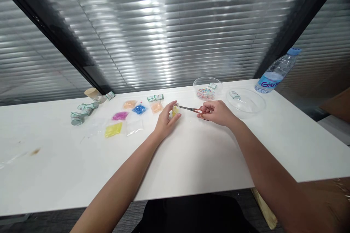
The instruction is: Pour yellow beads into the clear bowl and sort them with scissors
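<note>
My left hand [165, 119] is closed around a small clear bag with yellow contents [174, 111], partly hidden by the fingers. In my right hand [218, 112] is a pair of scissors [194, 110] with orange handles, its blades pointing left to the top of the bag. Whether the blades touch the bag I cannot tell. Left of my left hand lie small clear bags: a peach one [156, 107], a blue one [139, 109], a magenta one [120, 116] and a yellow one [113, 130]. A transparent, flat bag [135, 127] lies beside them.
Behind my hands stands a clear bowl [207, 80] with coloured beads. A clear lid [253, 107] and a water bottle [276, 71] are on the right. Green-and-white rolls [155, 98] and a beige-topped container [93, 93] sit along the back. Blinds rise behind the white table [197, 164].
</note>
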`<state>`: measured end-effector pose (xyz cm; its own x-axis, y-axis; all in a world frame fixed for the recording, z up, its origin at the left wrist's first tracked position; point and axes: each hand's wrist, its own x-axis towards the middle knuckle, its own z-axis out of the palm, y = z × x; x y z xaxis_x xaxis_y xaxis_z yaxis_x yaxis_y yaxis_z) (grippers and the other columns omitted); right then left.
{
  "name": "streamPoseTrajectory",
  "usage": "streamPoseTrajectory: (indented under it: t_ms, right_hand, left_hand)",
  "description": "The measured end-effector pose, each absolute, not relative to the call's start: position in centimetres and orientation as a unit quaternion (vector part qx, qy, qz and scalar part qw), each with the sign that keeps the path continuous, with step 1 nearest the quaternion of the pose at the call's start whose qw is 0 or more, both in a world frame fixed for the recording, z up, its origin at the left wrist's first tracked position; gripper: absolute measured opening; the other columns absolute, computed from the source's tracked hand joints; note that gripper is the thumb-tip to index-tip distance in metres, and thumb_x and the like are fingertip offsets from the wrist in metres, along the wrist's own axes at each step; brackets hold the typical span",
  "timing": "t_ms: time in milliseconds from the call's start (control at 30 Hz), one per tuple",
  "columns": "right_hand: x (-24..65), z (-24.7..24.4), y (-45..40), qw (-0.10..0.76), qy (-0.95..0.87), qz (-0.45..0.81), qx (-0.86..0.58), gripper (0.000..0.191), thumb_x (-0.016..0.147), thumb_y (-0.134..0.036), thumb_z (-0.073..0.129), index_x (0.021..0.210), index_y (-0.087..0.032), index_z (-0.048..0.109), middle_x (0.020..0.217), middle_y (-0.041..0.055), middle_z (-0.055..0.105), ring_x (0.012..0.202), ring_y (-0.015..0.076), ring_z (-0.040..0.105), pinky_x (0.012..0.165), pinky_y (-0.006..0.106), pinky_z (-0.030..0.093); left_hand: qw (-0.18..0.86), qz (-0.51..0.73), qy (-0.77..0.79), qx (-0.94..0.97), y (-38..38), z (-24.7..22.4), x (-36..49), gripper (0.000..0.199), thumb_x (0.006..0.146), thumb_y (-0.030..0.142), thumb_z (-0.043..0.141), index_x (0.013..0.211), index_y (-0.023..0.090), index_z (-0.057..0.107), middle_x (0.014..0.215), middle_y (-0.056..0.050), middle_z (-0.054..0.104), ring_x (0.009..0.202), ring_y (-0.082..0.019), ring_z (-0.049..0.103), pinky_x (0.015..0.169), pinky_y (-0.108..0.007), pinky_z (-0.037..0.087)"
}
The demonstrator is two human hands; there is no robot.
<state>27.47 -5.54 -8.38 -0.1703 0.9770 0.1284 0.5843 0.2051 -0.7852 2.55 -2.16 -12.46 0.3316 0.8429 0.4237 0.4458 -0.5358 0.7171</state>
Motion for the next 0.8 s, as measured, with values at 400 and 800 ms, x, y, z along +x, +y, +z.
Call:
streamPoseTrajectory:
  t_ms: [400,800]
  right_hand:
    - [28.3,-7.4,-6.0,0.317,-0.71,0.254,-0.576,0.03,0.067,-0.041,0.071,0.064,-0.019,0.051,0.069,-0.0005,0.061,0.061,0.0132,0.05,0.054,0.026,0.034]
    - [27.7,-3.7,-9.2,0.05,-0.712,0.158,-0.682,0.019,0.058,-0.027,0.068,0.055,-0.019,0.05,0.063,0.0034,0.059,0.056,0.0158,0.049,0.048,0.031,0.024]
  left_hand:
    - [0.255,0.432,0.424,0.754,-1.9,-12.7,2.5,0.05,0.09,0.045,0.053,0.135,0.022,0.046,0.132,-0.011,0.058,0.115,-0.023,0.057,0.088,-0.035,0.046]
    - [0.263,0.459,0.435,0.728,-1.6,-12.8,2.6,0.047,0.089,0.041,0.054,0.132,0.023,0.047,0.127,-0.01,0.059,0.11,-0.022,0.058,0.081,-0.033,0.045]
